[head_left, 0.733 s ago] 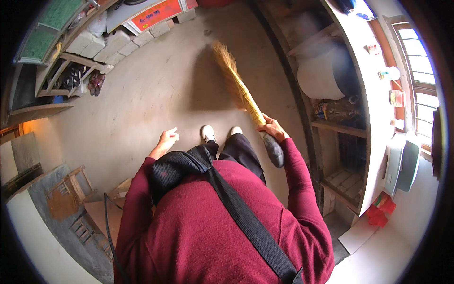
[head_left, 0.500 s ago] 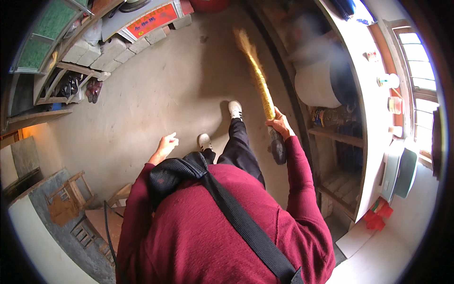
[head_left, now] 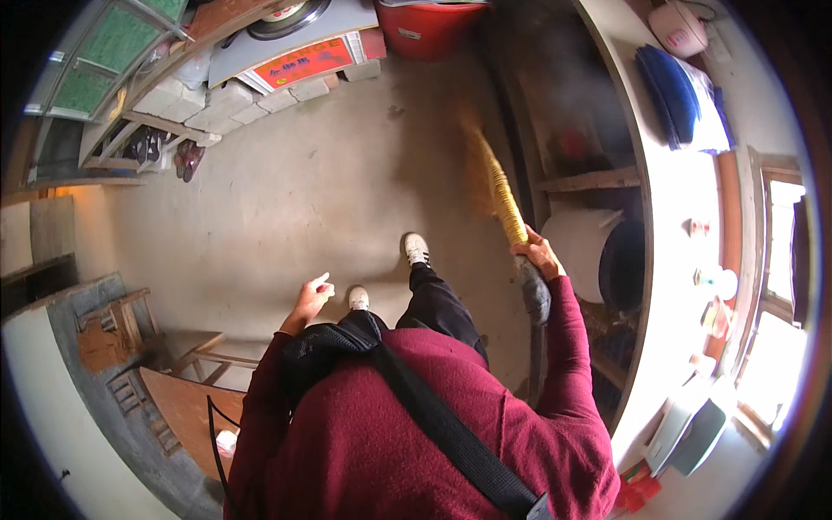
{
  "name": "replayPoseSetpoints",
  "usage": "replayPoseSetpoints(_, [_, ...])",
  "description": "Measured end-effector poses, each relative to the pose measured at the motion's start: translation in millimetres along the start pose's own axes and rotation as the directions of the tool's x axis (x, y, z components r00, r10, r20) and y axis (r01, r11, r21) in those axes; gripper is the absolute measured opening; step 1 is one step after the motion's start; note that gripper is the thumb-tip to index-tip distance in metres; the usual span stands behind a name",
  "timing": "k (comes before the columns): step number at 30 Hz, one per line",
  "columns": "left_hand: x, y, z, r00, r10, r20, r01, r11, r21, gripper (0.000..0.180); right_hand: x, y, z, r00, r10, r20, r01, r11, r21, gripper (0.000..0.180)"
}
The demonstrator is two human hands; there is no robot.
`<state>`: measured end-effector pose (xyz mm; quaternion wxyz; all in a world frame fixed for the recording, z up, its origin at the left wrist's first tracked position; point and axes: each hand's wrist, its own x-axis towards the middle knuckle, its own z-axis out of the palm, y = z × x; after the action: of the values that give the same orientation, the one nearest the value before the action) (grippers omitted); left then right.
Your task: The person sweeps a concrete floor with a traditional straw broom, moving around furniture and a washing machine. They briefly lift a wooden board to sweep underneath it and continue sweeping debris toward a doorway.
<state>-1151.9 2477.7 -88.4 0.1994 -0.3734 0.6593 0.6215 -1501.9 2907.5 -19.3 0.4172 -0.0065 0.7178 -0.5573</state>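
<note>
My right hand [head_left: 542,255] is wrapped round the handle of a broom [head_left: 503,194], to the right of my legs. Yellow binding covers the broom's middle, and a dark grip end sticks out behind my fist. Its bristles point away from me toward the base of the shelving and are smeared by motion. On the other side, my left hand [head_left: 310,300] hangs free in front of my body, fingers partly bent and apart, holding nothing. Below both hands is the concrete floor [head_left: 260,208], where my white shoes [head_left: 416,250] stand.
Wooden shelving [head_left: 598,179] with a large white drum [head_left: 576,247] runs along the right. Ahead are a red tub [head_left: 429,30] and a row of blocks [head_left: 277,102]. Dark shoes [head_left: 188,160] lie by the left rack. A wooden table [head_left: 186,399] and small chairs stand behind left.
I have moved forward, and the red tub shows more fully. The broom has shifted rightward in view, still in my right hand. My left hand stays free.
</note>
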Motion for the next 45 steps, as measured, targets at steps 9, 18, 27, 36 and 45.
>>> replayPoseSetpoints(9, [-24.2, -18.3, 11.4, 0.983, -0.079, -0.165, 0.049, 0.983, -0.179, 0.053, 206.7, -3.8, -19.2, 0.987, -0.116, 0.107, 0.157, 0.643, -0.749, 0.045])
replayPoseSetpoints(18, [-24.9, -2.0, 36.8, 0.949, -0.083, -0.305, 0.007, 0.970, -0.243, 0.019, 148.9, -103.4, 46.7, 0.961, 0.091, 0.263, 0.092, 0.788, -0.609, 0.075])
replayPoseSetpoints(27, [-72.9, -42.0, 37.6, 0.886, -0.233, -0.401, 0.051, 0.909, -0.414, 0.054, 234.8, -78.9, 107.9, 0.996, 0.075, -0.053, -0.083, 0.484, -0.871, 0.074])
replayPoseSetpoints(36, [-100.4, -104.2, 28.6, 0.845, -0.317, -0.431, 0.038, 0.839, -0.542, 0.057, 200.0, -56.6, 330.1, 0.959, 0.156, 0.236, 0.136, 0.477, -0.868, 0.074])
replayPoseSetpoints(45, [-143.9, -146.2, 2.1, 0.803, -0.304, -0.513, -0.068, 0.809, -0.584, 0.052, 209.5, -105.8, 363.2, 0.848, 0.062, 0.527, 0.484, 0.316, -0.816, 0.085])
